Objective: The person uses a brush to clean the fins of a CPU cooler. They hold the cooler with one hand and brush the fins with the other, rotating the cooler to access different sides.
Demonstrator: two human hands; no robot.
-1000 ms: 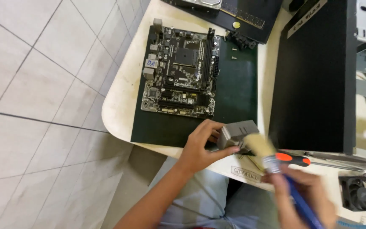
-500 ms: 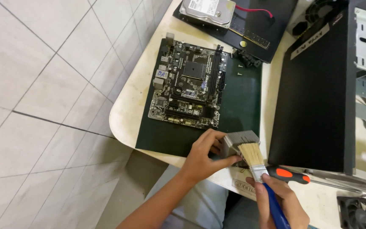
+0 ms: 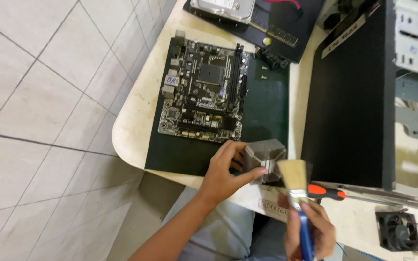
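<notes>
Left hand [image 3: 223, 176], fingers clasping grey heatsink [image 3: 263, 157] above green mat [image 3: 267, 113]; right hand [image 3: 310, 229], fingers gripping blue-handled brush [image 3: 297, 186], bristles beside heatsink; motherboard [image 3: 204, 92] on bench [image 3: 136, 125].

The paintbrush [image 3: 300, 203] is blurred, its blue handle sinks into the right hand [image 3: 310, 232], and the bottom edge cuts off the lower part of that hand; the left hand [image 3: 226, 174] covers the near side of the grey heatsink [image 3: 265, 158], so the grip's hold on its underside cannot be seen. The hard drive [image 3: 223, 7] and the black mat [image 3: 286, 26] under it run out past the top edge, while the computer case [image 3: 364, 92] is cut by the top and right edges. The small fan [image 3: 398, 230] has a wire that leaves at the right edge, the shaft of the orange-handled screwdriver [image 3: 326, 192] fades into blur, and the chips on the motherboard [image 3: 204, 92] are too small to tell apart.
</notes>
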